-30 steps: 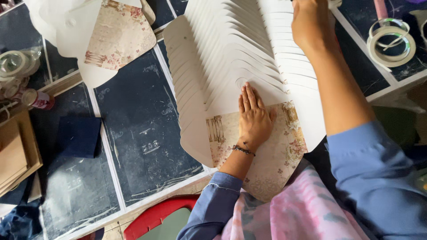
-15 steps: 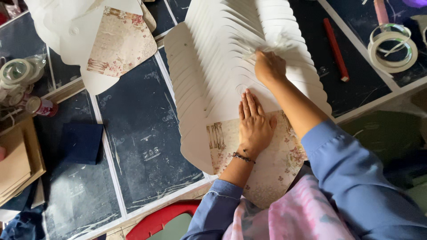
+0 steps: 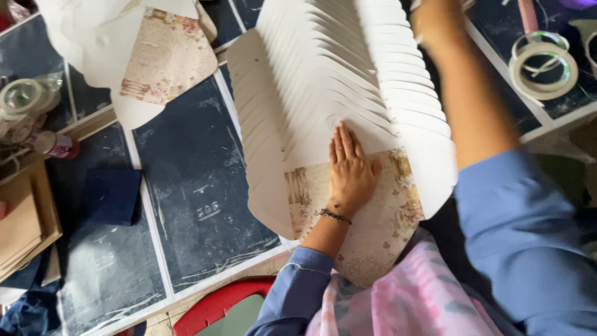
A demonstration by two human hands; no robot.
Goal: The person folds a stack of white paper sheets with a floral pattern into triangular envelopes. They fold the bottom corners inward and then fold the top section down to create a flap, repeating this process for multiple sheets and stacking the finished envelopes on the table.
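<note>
My left hand point(image 3: 349, 169) lies flat, fingers together, pressing on the near end of the fanned cards point(image 3: 339, 87), right where the white backs meet the one floral sheet point(image 3: 367, 218) showing at the bottom. My right hand point(image 3: 435, 22) is up at the far end of the fan, blurred and cut by the frame edge, so I cannot tell whether it is spread or pinching a card. The fan lies on the dark worktop point(image 3: 199, 180), its long axis running from my lap away toward the top of the view, the rounded flaps overlapping like scales, and the near end hangs over the worktop edge. I think the risk is there: if my left palm lifts or slides, the overlap could slump toward me and the even spacing be lost. A careless right sleeve could also drag cards sideways toward the tape rolls point(image 3: 544, 62).
</note>
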